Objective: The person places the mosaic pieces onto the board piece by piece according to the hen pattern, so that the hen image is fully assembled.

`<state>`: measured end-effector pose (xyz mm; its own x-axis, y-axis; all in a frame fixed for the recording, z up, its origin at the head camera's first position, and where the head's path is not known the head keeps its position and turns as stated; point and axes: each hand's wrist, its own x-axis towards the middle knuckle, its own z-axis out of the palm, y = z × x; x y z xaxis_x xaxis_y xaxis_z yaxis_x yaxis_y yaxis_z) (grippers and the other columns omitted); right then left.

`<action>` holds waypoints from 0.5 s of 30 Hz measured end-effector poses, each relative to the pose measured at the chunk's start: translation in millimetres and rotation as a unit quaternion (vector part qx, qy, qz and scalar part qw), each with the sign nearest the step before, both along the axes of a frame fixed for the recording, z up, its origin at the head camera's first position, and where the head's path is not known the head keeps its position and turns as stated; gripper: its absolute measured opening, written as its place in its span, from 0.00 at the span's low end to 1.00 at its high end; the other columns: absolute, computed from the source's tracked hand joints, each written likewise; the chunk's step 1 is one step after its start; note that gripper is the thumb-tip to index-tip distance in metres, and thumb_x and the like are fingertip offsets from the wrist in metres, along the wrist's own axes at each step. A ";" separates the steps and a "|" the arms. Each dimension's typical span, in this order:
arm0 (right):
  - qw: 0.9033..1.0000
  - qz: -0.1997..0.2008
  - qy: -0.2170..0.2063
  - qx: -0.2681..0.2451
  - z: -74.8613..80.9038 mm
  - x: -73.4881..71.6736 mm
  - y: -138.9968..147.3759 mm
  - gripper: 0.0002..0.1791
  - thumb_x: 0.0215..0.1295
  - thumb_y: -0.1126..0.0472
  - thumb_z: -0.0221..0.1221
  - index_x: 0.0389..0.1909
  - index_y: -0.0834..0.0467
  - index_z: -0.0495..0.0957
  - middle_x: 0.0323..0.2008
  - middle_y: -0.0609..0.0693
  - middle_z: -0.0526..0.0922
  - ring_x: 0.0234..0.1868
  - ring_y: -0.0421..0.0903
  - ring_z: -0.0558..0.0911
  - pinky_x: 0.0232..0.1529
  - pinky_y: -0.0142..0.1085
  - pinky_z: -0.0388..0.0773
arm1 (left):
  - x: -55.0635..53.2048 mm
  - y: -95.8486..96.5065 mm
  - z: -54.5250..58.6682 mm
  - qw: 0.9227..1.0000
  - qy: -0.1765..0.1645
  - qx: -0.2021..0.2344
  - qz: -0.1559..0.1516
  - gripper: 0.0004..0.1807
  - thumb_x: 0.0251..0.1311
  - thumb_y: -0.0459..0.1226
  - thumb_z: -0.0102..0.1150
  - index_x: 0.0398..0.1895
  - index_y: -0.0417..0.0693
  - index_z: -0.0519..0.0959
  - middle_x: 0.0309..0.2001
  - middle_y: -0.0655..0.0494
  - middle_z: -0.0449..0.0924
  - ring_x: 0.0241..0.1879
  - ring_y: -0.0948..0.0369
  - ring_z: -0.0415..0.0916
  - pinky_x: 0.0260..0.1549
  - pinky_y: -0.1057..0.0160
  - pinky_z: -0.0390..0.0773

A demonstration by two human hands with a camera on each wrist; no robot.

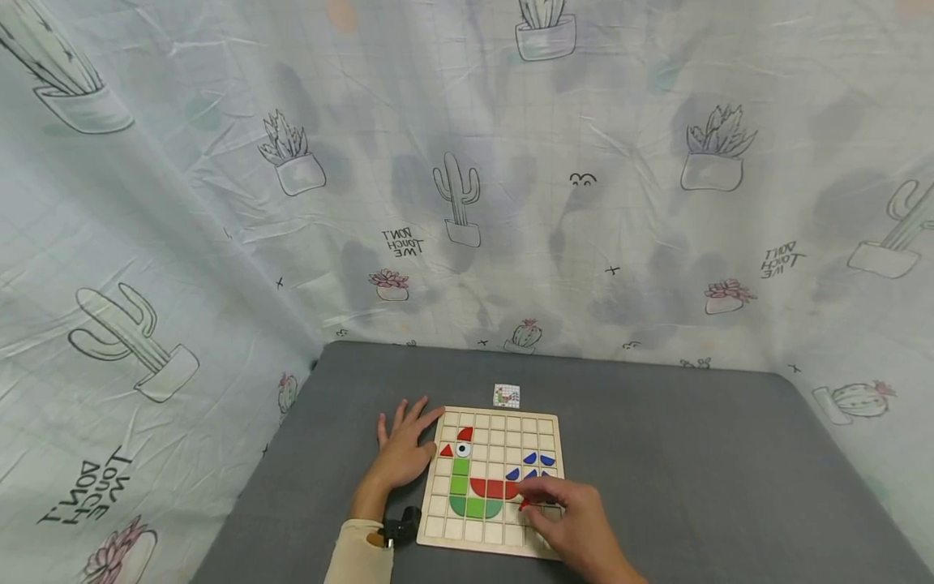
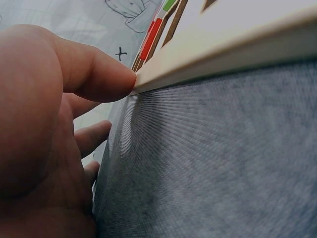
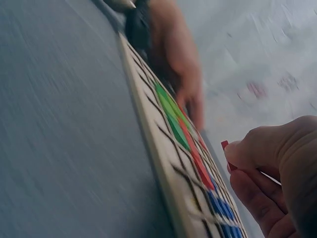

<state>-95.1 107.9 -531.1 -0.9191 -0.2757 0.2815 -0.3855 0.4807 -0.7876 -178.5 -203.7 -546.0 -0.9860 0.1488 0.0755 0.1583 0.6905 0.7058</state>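
A wooden grid board [image 1: 452, 531] lies on the grey table, carrying flat colored pieces. My left hand [image 1: 404, 453] rests at its left side with fingers spread; in the left wrist view the thumb [image 2: 99, 74] touches the board's edge. My right hand [image 1: 572, 519] is over the board's right part and pinches a small red piece [image 3: 229, 154] between thumb and fingertips. Its full shape is partly hidden. On the board are green squares [image 1: 460, 484], red pieces [image 1: 494, 488], a red triangle [image 1: 447, 451], a round eye piece [image 1: 463, 448] and several blue pieces [image 1: 530, 458].
A small printed card [image 1: 507, 396] with a colored grid picture lies just beyond the board. Grey table cloth [image 1: 657, 454] surrounds the board. A curtain [image 1: 525, 243] with cactus drawings hangs behind the table and at both sides. A black device [image 1: 402, 527] sits on the left wrist.
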 end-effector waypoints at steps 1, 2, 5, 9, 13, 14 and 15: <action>1.000 0.016 -0.004 -0.004 -0.6 2.3 -3.8 0.16 0.61 0.72 0.75 0.47 0.53 0.93 0.43 0.43 0.94 0.40 0.34 0.89 0.44 0.36 0.91 | -0.1 0.0 -0.1 1.000 0.000 -0.001 0.001 0.35 0.67 0.30 0.58 0.80 0.53 0.76 0.86 0.39 0.59 0.88 0.31 0.38 0.78 0.22 0.23; 1.000 0.029 -0.007 -0.005 -1.5 4.2 -7.6 0.16 0.62 0.71 0.75 0.48 0.52 0.93 0.43 0.43 0.94 0.41 0.33 0.89 0.44 0.35 0.91 | -0.2 -0.1 -0.2 1.000 0.001 -0.001 0.001 0.35 0.67 0.30 0.58 0.80 0.53 0.76 0.86 0.40 0.59 0.88 0.31 0.38 0.78 0.22 0.23; 0.998 0.066 0.011 -0.012 -5.9 8.4 -18.8 0.15 0.63 0.71 0.74 0.48 0.52 0.92 0.43 0.44 0.94 0.41 0.34 0.89 0.44 0.35 0.91 | -0.4 -0.2 -0.5 1.000 0.001 -0.002 0.001 0.35 0.67 0.30 0.58 0.80 0.53 0.76 0.86 0.40 0.59 0.88 0.31 0.38 0.78 0.22 0.23; 0.992 0.110 0.067 -0.019 -14.0 9.5 -34.2 0.15 0.62 0.72 0.75 0.48 0.55 0.92 0.42 0.46 0.94 0.40 0.36 0.90 0.43 0.36 0.91 | -0.2 -0.1 -0.5 1.000 0.002 -0.004 0.002 0.35 0.67 0.30 0.58 0.80 0.53 0.76 0.86 0.39 0.59 0.88 0.31 0.39 0.78 0.22 0.24; 0.986 0.131 0.105 -0.002 -19.0 9.1 -48.1 0.17 0.60 0.71 0.76 0.49 0.55 0.91 0.43 0.45 0.94 0.41 0.33 0.88 0.45 0.35 0.90 | 0.3 -0.3 0.4 1.000 0.003 -0.005 0.000 0.35 0.67 0.30 0.58 0.79 0.52 0.76 0.86 0.39 0.59 0.88 0.31 0.39 0.78 0.22 0.24; 0.985 0.133 0.108 0.008 -19.2 9.1 -50.8 0.16 0.60 0.71 0.76 0.49 0.54 0.91 0.43 0.44 0.94 0.42 0.33 0.87 0.46 0.34 0.90 | 0.5 -0.4 0.6 1.000 0.003 -0.004 -0.001 0.35 0.68 0.29 0.58 0.79 0.52 0.76 0.86 0.39 0.59 0.88 0.31 0.39 0.78 0.22 0.24; 0.984 0.135 0.111 0.020 -19.1 9.2 -53.2 0.16 0.61 0.70 0.76 0.49 0.54 0.91 0.43 0.44 0.94 0.42 0.32 0.87 0.46 0.34 0.89 | 0.6 -0.5 0.7 1.000 0.003 -0.004 -0.002 0.35 0.68 0.29 0.57 0.80 0.52 0.76 0.86 0.39 0.59 0.88 0.31 0.39 0.78 0.22 0.24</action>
